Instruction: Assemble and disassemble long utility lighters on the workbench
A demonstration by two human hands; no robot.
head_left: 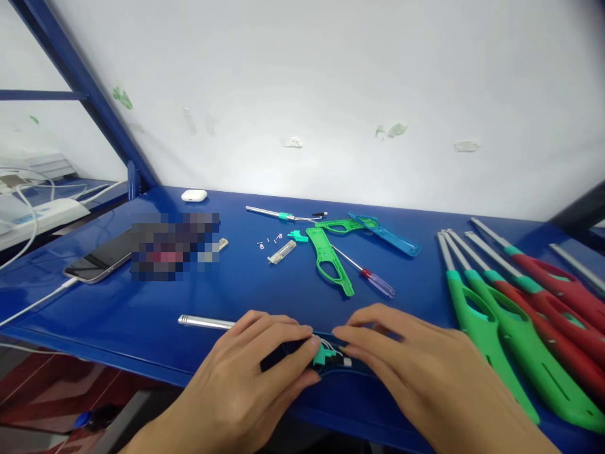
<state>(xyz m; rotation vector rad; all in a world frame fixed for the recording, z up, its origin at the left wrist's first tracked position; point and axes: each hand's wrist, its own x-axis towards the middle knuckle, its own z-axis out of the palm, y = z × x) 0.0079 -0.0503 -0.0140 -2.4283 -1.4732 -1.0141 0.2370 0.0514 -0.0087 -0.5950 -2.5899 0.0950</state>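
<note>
At the table's front edge lies an opened long-nosed lighter (205,322), its metal tube pointing left. My left hand (262,362) is closed round its blue body, thumb and fingertips beside a teal trigger (323,357). Thin white wires (333,345) and a small black part with a pale end (346,362) show in the gap between the hands. My right hand (401,353) is pinched at the lighter's right part, fingertips by the wires; its grip is partly hidden. Much of the blue casing is covered by both hands.
Green casing halves (331,261), a blue casing half (385,233), a screwdriver (378,282), a clear fuel tank (282,253) and another metal tube (269,212) lie beyond. Several assembled lighters (477,328) are at right. A phone (101,255) and white earbud case (194,195) are left.
</note>
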